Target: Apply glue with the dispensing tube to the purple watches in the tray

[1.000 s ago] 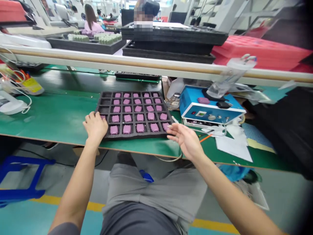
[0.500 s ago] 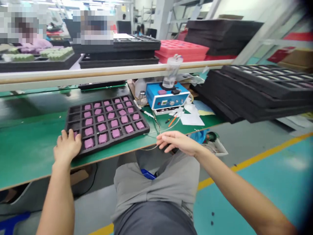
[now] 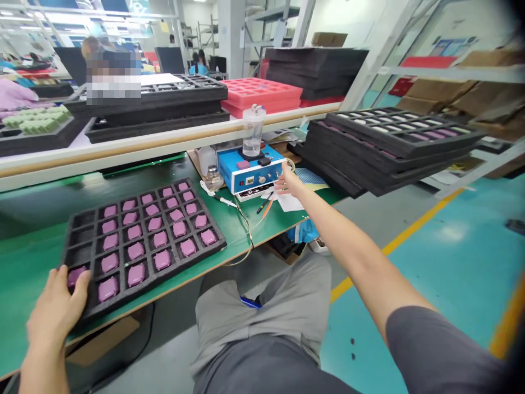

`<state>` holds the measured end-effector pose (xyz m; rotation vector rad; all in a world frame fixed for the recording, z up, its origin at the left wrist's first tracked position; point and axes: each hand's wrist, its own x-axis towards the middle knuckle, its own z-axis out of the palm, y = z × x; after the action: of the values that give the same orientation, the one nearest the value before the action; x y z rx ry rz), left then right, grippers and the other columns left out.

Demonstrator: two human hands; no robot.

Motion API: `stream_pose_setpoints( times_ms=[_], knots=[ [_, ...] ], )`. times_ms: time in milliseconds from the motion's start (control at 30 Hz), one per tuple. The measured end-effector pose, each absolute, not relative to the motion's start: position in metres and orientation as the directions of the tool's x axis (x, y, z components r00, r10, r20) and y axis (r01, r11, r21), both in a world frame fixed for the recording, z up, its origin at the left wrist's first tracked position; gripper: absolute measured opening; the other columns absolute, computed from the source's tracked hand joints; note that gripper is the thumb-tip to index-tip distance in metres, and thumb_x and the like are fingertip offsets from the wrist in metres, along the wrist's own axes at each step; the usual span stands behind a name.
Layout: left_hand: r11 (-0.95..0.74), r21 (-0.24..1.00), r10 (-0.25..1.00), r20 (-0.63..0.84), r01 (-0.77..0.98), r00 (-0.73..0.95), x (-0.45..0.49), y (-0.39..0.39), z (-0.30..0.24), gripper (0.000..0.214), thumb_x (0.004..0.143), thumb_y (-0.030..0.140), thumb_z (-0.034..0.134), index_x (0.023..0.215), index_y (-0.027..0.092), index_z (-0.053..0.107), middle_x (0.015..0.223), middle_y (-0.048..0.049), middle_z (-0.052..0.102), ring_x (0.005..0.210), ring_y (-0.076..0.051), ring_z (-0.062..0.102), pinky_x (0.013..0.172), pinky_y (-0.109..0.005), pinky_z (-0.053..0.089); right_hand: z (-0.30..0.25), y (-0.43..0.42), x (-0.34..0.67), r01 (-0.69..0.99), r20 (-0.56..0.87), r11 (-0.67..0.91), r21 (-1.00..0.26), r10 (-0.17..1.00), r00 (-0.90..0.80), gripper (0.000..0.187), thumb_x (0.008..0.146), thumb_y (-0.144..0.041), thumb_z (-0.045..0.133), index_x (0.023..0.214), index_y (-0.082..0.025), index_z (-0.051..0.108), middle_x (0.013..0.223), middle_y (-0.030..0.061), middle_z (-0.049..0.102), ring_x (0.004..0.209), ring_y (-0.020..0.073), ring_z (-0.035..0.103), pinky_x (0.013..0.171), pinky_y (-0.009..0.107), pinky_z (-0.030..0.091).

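Note:
At the near left corner of a black foam tray, my left hand has its thumb and fingers closed about a small purple case in the corner cell. Similar rounded purple cases fill most other cells; several cells along the left side show bare foam. My right hand is stretched out, fingers extended, at the right front corner of a blue box-shaped device with a knob and small display. Whether its fingertips touch the device cannot be made out. Nothing shows in that hand.
A clear water cup and another purple case sit on the device. A white-handled tool with a cable lies between tray and device. Stacked black trays stand at right. A shelf rail crosses behind; a co-worker sits beyond.
My right hand has moved from the table's front edge forward to the blue device. My left hand stays at the tray's corner. The whole view has swung to the right.

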<state>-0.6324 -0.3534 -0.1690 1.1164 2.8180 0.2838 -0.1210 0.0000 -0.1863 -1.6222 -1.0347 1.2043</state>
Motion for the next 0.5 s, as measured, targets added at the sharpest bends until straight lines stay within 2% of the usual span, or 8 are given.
stream_pose_setpoints(
  times_ms=[67, 133, 233, 333, 433, 500],
  knots=[
    [0.760, 0.281, 0.612, -0.008, 0.585, -0.791, -0.631, -0.354, -0.166, 0.090, 0.090, 0.065, 0.033, 0.163, 0.013, 0.035, 0.170, -0.0153, 0.033, 0.156, -0.036, 0.037, 0.126, -0.050, 0.032, -0.186, 0.015, -0.123, 0.134, -0.342, -0.367, -0.921, 0.923, 0.175, 0.082, 0.105, -0.071, 0.016, 0.080, -0.006, 0.060, 0.089, 0.0190, 0.068, 0.074, 0.0170, 0.068, 0.077, 0.035, 0.057],
    [0.794, 0.347, 0.519, 0.040, 0.499, -0.854, -0.632, -0.356, -0.167, 0.081, 0.092, 0.065, 0.033, 0.156, 0.018, 0.047, 0.160, -0.0142, 0.050, 0.149, -0.036, 0.048, 0.120, -0.050, 0.041, -0.188, 0.024, -0.124, 0.156, -0.386, -0.410, -0.899, 0.908, 0.164, 0.090, 0.103, -0.070, 0.004, 0.076, -0.005, 0.060, 0.083, 0.0165, 0.066, 0.074, 0.0155, 0.067, 0.080, 0.035, 0.054],
    [0.782, 0.423, 0.439, 0.149, 0.458, -0.886, -0.637, -0.359, -0.173, 0.069, 0.093, 0.060, 0.035, 0.137, 0.017, 0.065, 0.142, -0.0148, 0.066, 0.137, -0.037, 0.059, 0.115, -0.050, 0.046, -0.190, 0.031, -0.118, 0.203, -0.437, -0.459, -0.865, 0.888, 0.143, 0.083, 0.104, -0.073, 0.014, 0.076, -0.010, 0.061, 0.073, 0.0113, 0.063, 0.067, 0.0174, 0.064, 0.075, 0.035, 0.052],
    [0.738, 0.456, 0.454, 0.209, 0.496, -0.866, -0.643, -0.361, -0.183, 0.060, 0.091, 0.054, 0.043, 0.125, 0.013, 0.070, 0.129, -0.0145, 0.072, 0.128, -0.038, 0.064, 0.112, -0.050, 0.048, -0.193, 0.039, -0.110, 0.267, -0.440, -0.463, -0.845, 0.886, 0.144, 0.072, 0.105, -0.070, 0.022, 0.075, -0.016, 0.058, 0.067, 0.0077, 0.058, 0.060, 0.0195, 0.059, 0.067, 0.033, 0.049],
    [0.724, 0.453, 0.490, 0.192, 0.520, -0.850, -0.648, -0.366, -0.188, 0.060, 0.091, 0.056, 0.045, 0.126, 0.013, 0.069, 0.125, -0.0107, 0.073, 0.124, -0.033, 0.065, 0.110, -0.044, 0.048, -0.197, 0.038, -0.104, 0.355, -0.424, -0.433, -0.829, 0.899, 0.105, 0.069, 0.107, -0.062, 0.012, 0.073, -0.019, 0.054, 0.063, 0.0075, 0.055, 0.056, 0.0182, 0.055, 0.062, 0.031, 0.044],
    [0.731, 0.447, 0.488, 0.185, 0.516, -0.853, -0.648, -0.370, -0.186, 0.059, 0.093, 0.055, 0.044, 0.126, 0.013, 0.068, 0.124, -0.0105, 0.073, 0.122, -0.032, 0.066, 0.109, -0.043, 0.049, -0.199, 0.026, -0.101, 0.412, -0.367, -0.354, -0.840, 0.929, 0.050, 0.074, 0.107, -0.061, 0.007, 0.074, -0.017, 0.057, 0.064, 0.0095, 0.057, 0.054, 0.0170, 0.054, 0.058, 0.030, 0.042]
  ],
)
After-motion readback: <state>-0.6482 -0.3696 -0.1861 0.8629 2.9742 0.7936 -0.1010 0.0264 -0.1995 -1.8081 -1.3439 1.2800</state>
